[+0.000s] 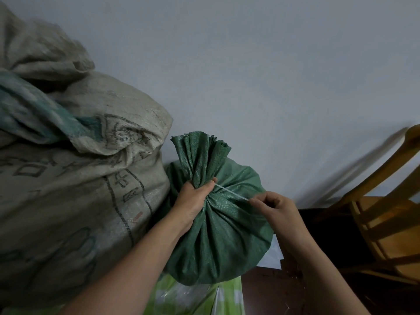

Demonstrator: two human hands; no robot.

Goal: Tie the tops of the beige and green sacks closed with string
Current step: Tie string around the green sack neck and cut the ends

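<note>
A full green woven sack [222,235] stands in the middle, its top gathered into a pleated bunch that sticks up. My left hand [193,201] is clenched around the gathered neck. A thin pale string [229,192] runs taut from the neck to my right hand [272,210], which pinches its end to the right of the neck. A large beige sack [75,201] with dark printed characters fills the left; its top is loose and crumpled, with greenish fabric [34,110] showing at the mouth.
A wooden chair [386,212] stands at the right on a dark floor. Behind everything is a plain pale wall [250,64]. Light green plastic packaging [193,296] and a white sheet [273,253] lie under and beside the green sack.
</note>
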